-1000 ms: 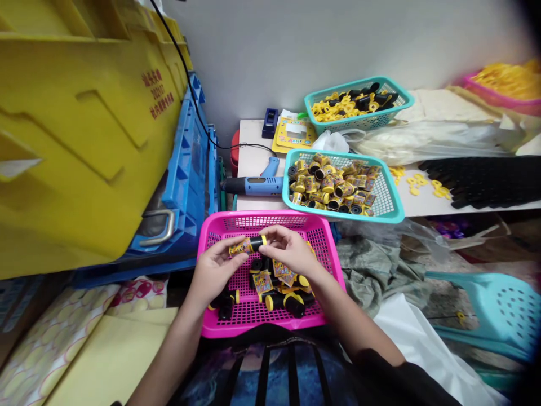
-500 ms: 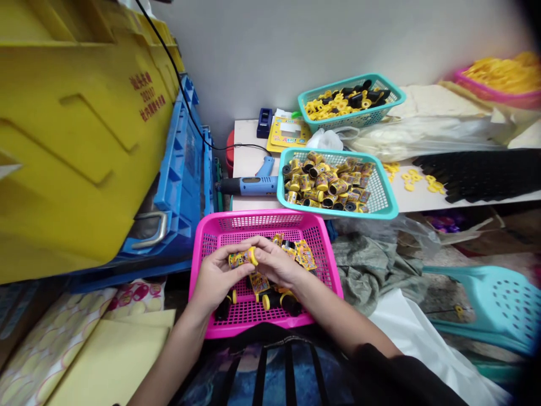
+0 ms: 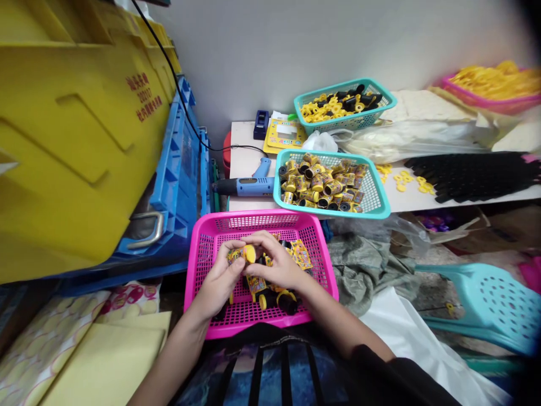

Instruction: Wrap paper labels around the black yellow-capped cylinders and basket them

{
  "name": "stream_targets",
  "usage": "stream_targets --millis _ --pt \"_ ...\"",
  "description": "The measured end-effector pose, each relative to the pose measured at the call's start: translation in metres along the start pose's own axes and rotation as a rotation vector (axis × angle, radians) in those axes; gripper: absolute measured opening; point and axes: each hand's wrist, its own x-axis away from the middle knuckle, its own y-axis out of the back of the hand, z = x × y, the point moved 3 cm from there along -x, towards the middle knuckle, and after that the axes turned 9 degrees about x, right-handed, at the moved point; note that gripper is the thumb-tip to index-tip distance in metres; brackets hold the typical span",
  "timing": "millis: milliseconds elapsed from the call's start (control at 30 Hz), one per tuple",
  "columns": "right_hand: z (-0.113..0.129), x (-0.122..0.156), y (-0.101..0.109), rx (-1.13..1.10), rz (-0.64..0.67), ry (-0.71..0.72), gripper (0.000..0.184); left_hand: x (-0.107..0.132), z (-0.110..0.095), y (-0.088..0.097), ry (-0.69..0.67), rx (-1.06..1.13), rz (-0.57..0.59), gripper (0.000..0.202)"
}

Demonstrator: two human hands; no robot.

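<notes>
Over the pink basket (image 3: 191,265), my left hand (image 3: 220,276) grips a small cylindrical bottle (image 3: 237,255) in a printed yellow wrap, its thumb along the side. The bottle lies tilted, its plain yellow end pointing right and toward me. My right hand (image 3: 276,264) curls round that yellow end, fingertips above and behind it, thumb below; the exact contact is partly hidden. Under my hands the basket holds several black pieces with yellow ends (image 3: 287,301) and printed yellow wraps (image 3: 301,255).
A turquoise basket (image 3: 380,200) full of wrapped bottles stands just beyond, beside a blue heat gun (image 3: 249,186). Farther back, another turquoise basket (image 3: 346,121) holds black and yellow parts. Yellow (image 3: 84,129) and blue crates (image 3: 180,152) rise on the left. A turquoise stool (image 3: 499,304) stands right.
The bottle has turned so that its yellow end faces me more. My right thumb has moved off it to below, and the right fingers have curled over it. The camera view has shifted slightly.
</notes>
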Motion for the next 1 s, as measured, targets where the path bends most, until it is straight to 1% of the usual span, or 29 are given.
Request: stream_targets --millis 67,133,200,233,267,300,333,367,400,433,467,500,533,567,600,633,667,700,733,767,833,933,1000 --pt "0.008 0.001 0.001 0.190 -0.060 0.082 0.044 -0.001 -0.001 -0.004 -0.005 -0.012 -0.003 0.030" --pt "0.016 -0.001 0.004 0.303 -0.071 0.134 0.041 -0.003 -0.002 -0.009 -0.022 -0.031 0.006 0.037" --pt "0.023 -0.004 0.018 0.419 -0.085 0.182 0.037 -0.004 -0.004 -0.012 -0.045 -0.062 0.037 0.049" --pt "0.027 -0.007 0.032 0.487 -0.125 0.197 0.035 -0.005 -0.005 -0.013 -0.061 -0.088 0.054 0.054" --pt "0.031 -0.010 0.049 0.563 -0.197 0.204 0.032 -0.006 -0.006 -0.013 -0.080 -0.124 0.069 0.058" --pt "0.033 -0.013 0.070 0.641 -0.289 0.190 0.030 -0.006 -0.007 -0.012 -0.097 -0.167 0.077 0.060" --pt "0.034 -0.017 0.094 0.708 -0.405 0.139 0.028 -0.007 -0.008 -0.010 -0.112 -0.211 0.075 0.060" --pt "0.033 -0.020 0.116 0.786 -0.524 0.084 0.031 -0.007 -0.009 -0.006 -0.117 -0.250 0.066 0.057" --pt "0.031 -0.022 0.136 0.887 -0.620 0.040 0.041 -0.008 -0.009 -0.002 -0.115 -0.278 0.043 0.054" --pt "0.027 -0.023 0.150 0.994 -0.692 -0.013 0.052 -0.008 -0.009 0.004 -0.110 -0.296 0.011 0.049" --pt "0.023 -0.024 0.158 1.075 -0.728 -0.064 0.056 -0.009 -0.008 0.009 -0.103 -0.306 -0.030 0.044" --pt "0.018 -0.024 0.158 1.121 -0.697 -0.098 0.053 -0.009 -0.008 0.015 -0.097 -0.311 -0.077 0.040" --pt "0.012 -0.024 0.149 1.136 -0.597 -0.126 0.044 -0.009 -0.008 0.020 -0.092 -0.314 -0.121 0.036" --pt "0.005 -0.022 0.134 1.127 -0.441 -0.148 0.033 -0.010 -0.008 0.024 -0.091 -0.315 -0.158 0.034" --pt "-0.002 -0.020 0.113 1.099 -0.235 -0.170 0.025 -0.010 -0.008 0.028 -0.091 -0.313 -0.188 0.032" --pt "-0.010 -0.016 0.090 1.079 0.001 -0.199 0.021 -0.011 -0.008 0.031 -0.091 -0.311 -0.207 0.031" --pt "-0.018 -0.010 0.069 1.102 0.186 -0.231 0.018 -0.011 -0.009 0.034 -0.094 -0.309 -0.219 0.031" --pt "-0.025 -0.005 0.051 1.151 0.315 -0.259 0.018 -0.012 -0.009 0.036 -0.098 -0.310 -0.225 0.031" --pt "-0.031 -0.001 0.038 1.197 0.397 -0.274 0.016 -0.012 -0.010 0.038 -0.102 -0.314 -0.228 0.030" --pt "-0.037 0.002 0.031 1.236 0.440 -0.286 0.014 -0.013 -0.010 0.040 -0.104 -0.319 -0.230 0.030" --pt "-0.047 0.004 0.028 1.261 0.465 -0.281 0.009 -0.013 -0.011 0.043 -0.103 -0.330 -0.230 0.031" --pt "-0.055 0.003 0.038 1.186 0.480 -0.209 0.014 -0.014 -0.010 0.042 -0.088 -0.368 -0.207 0.030" --pt "-0.053 0.002 0.045 1.115 0.476 -0.151 0.017 -0.016 -0.009 0.037 -0.082 -0.434 -0.172 0.027"
